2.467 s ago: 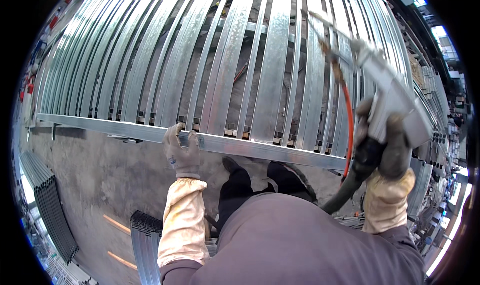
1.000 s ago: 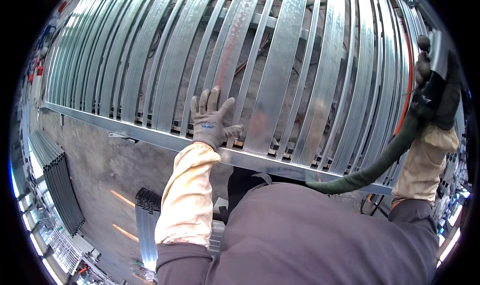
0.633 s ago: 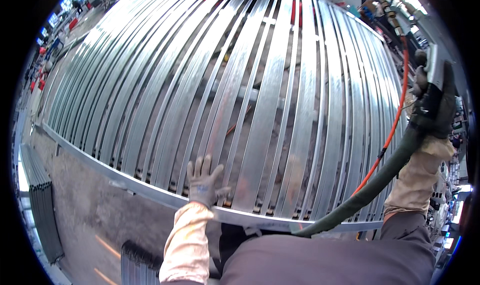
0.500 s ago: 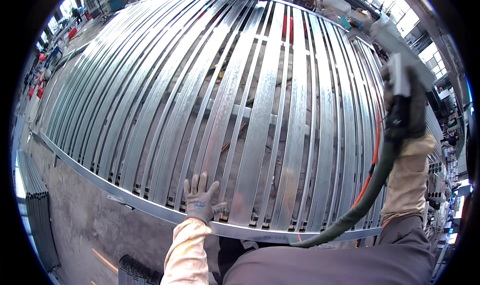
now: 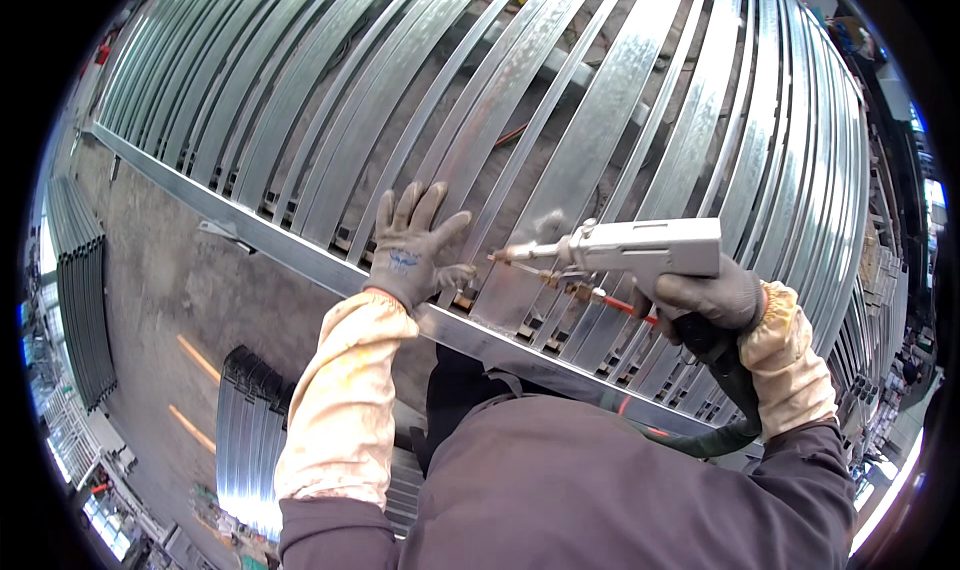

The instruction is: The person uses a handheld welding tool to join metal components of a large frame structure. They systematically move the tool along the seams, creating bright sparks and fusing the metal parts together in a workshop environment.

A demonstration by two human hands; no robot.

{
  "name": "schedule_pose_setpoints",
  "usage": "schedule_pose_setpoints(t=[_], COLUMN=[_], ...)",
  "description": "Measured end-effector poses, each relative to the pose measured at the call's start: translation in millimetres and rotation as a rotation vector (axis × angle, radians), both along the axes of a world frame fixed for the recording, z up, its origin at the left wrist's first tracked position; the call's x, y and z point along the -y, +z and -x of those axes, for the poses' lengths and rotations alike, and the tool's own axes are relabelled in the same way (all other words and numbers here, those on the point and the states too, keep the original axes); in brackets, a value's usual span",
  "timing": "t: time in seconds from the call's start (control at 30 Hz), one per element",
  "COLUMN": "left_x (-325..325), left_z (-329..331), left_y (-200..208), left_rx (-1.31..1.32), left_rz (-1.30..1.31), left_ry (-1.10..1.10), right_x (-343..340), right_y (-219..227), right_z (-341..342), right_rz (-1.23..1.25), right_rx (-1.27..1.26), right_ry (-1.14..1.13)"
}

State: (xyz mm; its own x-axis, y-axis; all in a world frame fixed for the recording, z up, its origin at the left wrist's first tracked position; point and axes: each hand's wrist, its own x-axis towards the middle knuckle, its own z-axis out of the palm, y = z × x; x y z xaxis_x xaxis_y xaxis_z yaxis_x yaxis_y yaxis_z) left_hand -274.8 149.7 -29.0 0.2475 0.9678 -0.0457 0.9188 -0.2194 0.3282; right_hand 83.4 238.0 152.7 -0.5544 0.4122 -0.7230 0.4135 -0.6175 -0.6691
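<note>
My left hand (image 5: 408, 252), in a grey work glove, lies with spread fingers on the metal slats near the front rail (image 5: 285, 238) of a large steel frame. In my gloved right hand (image 5: 715, 298) is a pale grey, pistol-shaped welding gun (image 5: 645, 245), its fingers wrapped around the handle. The gun's copper-coloured tip points left, just right of my left thumb and above the slats. From the handle a thick dark green hose (image 5: 738, 395) runs down. A red cable (image 5: 625, 306) passes under the gun body. Long galvanized slats (image 5: 600, 170) stretch away with narrow gaps between them.
On the floor at left lies a stack of long metal profiles (image 5: 80, 300). Another bundle of profiles (image 5: 250, 420) sits lower left, beside two orange-brown strips (image 5: 195, 425). A small metal piece (image 5: 225, 234) sticks out from the front rail. More metal stock lies at far right.
My right hand has brought the welding gun from the far right down and left, close to my left hand. The view has tilted down. My left hand stays spread near the rail.
</note>
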Motion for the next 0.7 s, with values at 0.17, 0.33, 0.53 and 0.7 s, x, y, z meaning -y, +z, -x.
schedule_pose_setpoints(t=[0.17,0.33,0.53,0.7], left_x=[-1,-13,-16,-18], left_z=[6,4,4,4], left_y=[-3,11,11,11], left_rx=[-0.006,-0.029,-0.043,-0.086], left_rz=[-0.027,0.074,0.081,0.114], left_ry=[-0.031,-0.051,-0.051,-0.054], right_x=[6,5,-1,3], right_y=[-36,-57,-71,-82], right_z=[27,43,60,61], right_rz=[0.029,0.036,0.152,0.137], right_rx=[-0.011,-0.031,-0.067,-0.071], right_ry=[0.220,0.300,0.271,0.266])
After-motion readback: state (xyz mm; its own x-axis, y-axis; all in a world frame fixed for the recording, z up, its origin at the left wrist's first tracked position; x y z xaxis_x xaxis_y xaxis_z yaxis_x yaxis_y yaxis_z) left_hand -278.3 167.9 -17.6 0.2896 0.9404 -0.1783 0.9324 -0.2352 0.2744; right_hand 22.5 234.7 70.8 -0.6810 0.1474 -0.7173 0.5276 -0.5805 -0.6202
